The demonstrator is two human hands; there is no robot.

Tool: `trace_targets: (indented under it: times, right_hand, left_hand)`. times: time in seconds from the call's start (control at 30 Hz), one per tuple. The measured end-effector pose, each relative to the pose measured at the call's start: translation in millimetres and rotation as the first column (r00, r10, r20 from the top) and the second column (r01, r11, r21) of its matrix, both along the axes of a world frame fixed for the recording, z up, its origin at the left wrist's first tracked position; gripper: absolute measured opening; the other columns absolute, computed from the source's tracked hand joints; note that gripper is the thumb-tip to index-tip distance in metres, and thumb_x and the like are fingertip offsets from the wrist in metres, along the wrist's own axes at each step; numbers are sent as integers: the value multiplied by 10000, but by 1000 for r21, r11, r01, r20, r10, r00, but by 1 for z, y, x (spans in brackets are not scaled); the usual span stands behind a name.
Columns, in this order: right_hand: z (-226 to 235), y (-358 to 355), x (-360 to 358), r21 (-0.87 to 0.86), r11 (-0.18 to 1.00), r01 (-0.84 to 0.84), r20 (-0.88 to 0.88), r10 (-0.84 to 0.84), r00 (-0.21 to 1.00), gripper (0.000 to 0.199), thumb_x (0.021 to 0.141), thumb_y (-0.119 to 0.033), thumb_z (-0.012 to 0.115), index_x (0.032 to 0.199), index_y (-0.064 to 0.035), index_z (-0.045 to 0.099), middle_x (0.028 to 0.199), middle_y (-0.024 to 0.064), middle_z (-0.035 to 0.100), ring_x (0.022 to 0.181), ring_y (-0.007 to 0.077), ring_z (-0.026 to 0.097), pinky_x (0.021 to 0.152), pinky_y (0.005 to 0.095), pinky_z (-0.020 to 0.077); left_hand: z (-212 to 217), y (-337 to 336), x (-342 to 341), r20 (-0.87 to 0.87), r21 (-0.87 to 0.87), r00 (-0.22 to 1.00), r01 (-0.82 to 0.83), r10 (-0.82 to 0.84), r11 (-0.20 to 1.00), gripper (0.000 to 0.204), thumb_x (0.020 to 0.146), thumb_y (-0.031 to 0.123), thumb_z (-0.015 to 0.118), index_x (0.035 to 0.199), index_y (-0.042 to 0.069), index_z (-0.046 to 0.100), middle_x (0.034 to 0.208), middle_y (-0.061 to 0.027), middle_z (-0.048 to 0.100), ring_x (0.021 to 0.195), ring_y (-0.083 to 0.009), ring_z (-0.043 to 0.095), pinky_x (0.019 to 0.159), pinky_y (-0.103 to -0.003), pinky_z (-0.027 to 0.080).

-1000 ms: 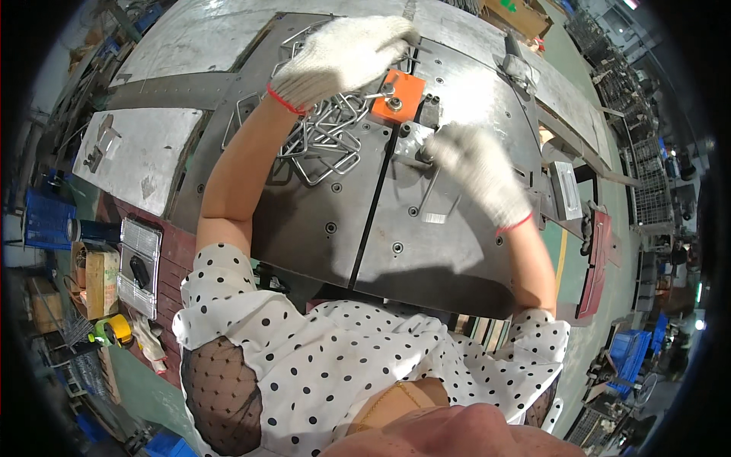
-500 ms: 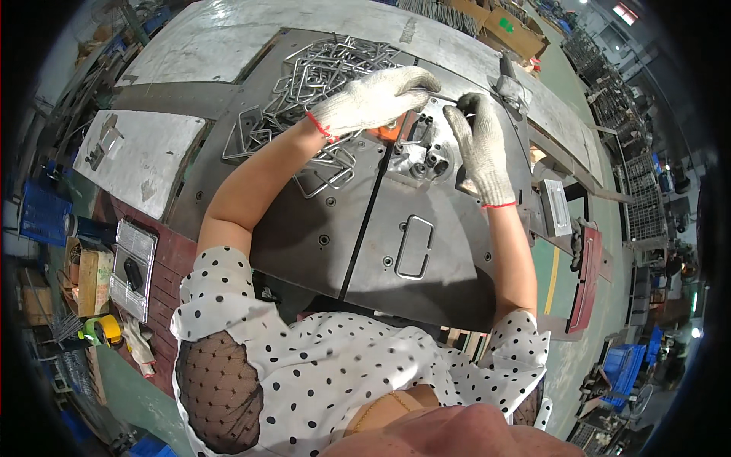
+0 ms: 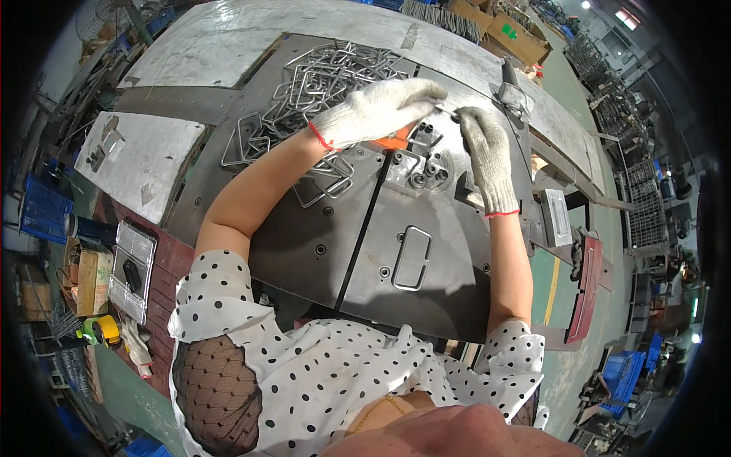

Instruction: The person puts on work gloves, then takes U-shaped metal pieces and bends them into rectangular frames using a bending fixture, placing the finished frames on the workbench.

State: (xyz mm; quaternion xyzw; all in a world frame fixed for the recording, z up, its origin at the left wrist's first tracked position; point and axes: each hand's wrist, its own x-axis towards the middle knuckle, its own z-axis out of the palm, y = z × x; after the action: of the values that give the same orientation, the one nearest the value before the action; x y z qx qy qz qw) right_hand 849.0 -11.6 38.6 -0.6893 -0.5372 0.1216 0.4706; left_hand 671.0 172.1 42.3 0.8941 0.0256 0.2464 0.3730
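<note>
My left hand (image 3: 384,113), in a white knit glove with a red cuff, reaches over the far part of the metal table (image 3: 297,255), fingers closed. My right hand (image 3: 487,156), gloved alike, has its fingertips pinched together close by. A short stretch of thin metal rod (image 3: 446,111) shows between both sets of fingertips; the gloves hide the rest of it. Just below the hands sits a metal fixture (image 3: 417,174) with round posts and bolts, beside an orange part (image 3: 396,140). Nearer to me lies a single bent metal rod frame (image 3: 413,259).
A heap of bent metal rod frames (image 3: 327,80) covers the far left of the table, with a few loose ones (image 3: 327,183) nearer. A clamp-like tool (image 3: 513,93) stands at the right edge. Cardboard boxes (image 3: 512,38) are at the back right.
My right hand's fingers have drawn together, and a rod now shows between the two hands. The left hand has shifted slightly right. The view has moved a little.
</note>
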Motion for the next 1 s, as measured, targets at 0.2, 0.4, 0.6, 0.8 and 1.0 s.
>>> trace_targets:
  times: [0.2,0.4,0.6,0.8,1.0]
  right_hand:
    - [-38,7,22,339,926,164,288,-268,919,194,1073,-143,651,1193,-12,732,917,68,689,753,135,598,707,299,503]
    - [-41,-4,22,-153,986,-64,212,96,973,226,1029,-191,686,1151,-11,747,1085,174,761,1025,321,732,934,401,556]
    - [-22,-10,17,-313,933,-178,302,275,913,238,1016,-171,700,1142,22,761,1082,187,767,1027,327,731,934,410,560]
    - [-25,-8,29,-161,987,-17,354,74,932,250,1017,-98,647,1230,-18,748,1197,183,743,1113,363,703,1000,411,536]
    - [-52,-1,36,-197,978,67,677,86,731,464,963,-48,607,1417,-121,672,1437,147,648,1314,384,593,1097,464,505]
  left_hand:
    - [29,5,-18,114,-339,986,-74,119,938,396,1129,244,558,1456,24,597,1295,-47,752,1092,-104,654,821,-254,528]
    - [25,9,-16,151,-251,976,-117,159,961,394,1114,250,603,1455,53,624,1212,-14,756,894,-74,617,749,-237,524]
    - [21,4,-14,179,-315,979,-42,102,948,384,1115,241,600,1418,8,643,1203,-59,766,1049,-113,689,876,-261,552]
    - [33,-5,-20,28,-482,999,-6,22,876,333,1124,233,579,1369,29,673,1166,-46,775,1015,-49,664,769,-224,519]
    - [27,-19,-10,39,-469,999,24,-7,883,302,1138,242,559,1339,60,692,1012,10,739,846,-47,602,734,-222,502]
